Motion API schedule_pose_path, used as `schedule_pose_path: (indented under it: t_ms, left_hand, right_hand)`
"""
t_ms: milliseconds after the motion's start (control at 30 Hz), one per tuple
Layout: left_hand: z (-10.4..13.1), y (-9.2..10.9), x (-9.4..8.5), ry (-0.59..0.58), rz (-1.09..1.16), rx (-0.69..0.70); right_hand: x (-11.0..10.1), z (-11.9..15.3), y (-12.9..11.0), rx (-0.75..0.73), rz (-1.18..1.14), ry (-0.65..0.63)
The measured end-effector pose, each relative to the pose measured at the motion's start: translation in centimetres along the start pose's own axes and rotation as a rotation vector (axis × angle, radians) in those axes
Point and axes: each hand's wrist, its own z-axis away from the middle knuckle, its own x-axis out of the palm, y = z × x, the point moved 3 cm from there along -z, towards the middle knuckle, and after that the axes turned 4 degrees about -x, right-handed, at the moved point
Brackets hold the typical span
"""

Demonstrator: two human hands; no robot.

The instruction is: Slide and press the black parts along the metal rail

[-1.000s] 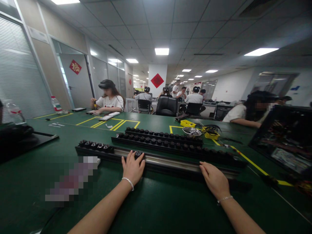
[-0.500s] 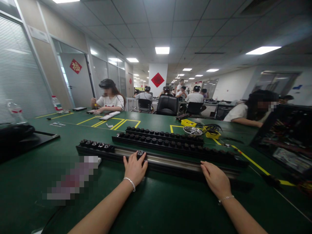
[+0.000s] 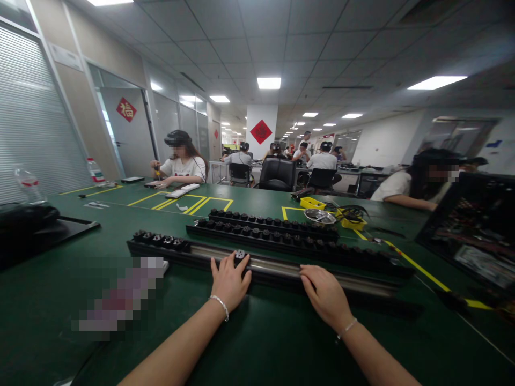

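Observation:
A long black rail (image 3: 277, 265) with a bare metal channel lies across the green table in front of me. At its left end several small black socket modules (image 3: 158, 239) sit in a row. Farther along, one socket module (image 3: 240, 254) stands alone in the channel, with metal showing on top. The fingers of my left hand (image 3: 230, 281) are around that module, two of them spread at its sides. My right hand (image 3: 326, 294) rests to the right on the rail, its fingers bent together over the edge; their undersides are hidden.
Behind lie two more black rails (image 3: 257, 232) filled with modules. Beyond them are a metal dish (image 3: 320, 216), a yellow tray (image 3: 313, 203) and black cables (image 3: 353, 212). A blurred-out object (image 3: 120, 300) lies at left. A dark open case (image 3: 475, 230) stands right. Co-workers sit across the table.
My right hand has moved left along the rail, closer to my left hand. My left hand and the lone module have shifted slightly to the right.

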Motion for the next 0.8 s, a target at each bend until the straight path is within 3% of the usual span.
schedule_pose_path:
  t_ms: [433, 800]
  left_hand:
    - [0.2, 0.0, 0.1, -0.035, 0.153, 0.158]
    - [-0.2, 0.1, -0.4, -0.123, 0.250, 0.085]
  right_hand:
    - [4.4, -4.4, -6.7, 0.176, -0.150, -0.046]
    - [5.7, -5.5, -8.3, 0.335, -0.065, -0.095]
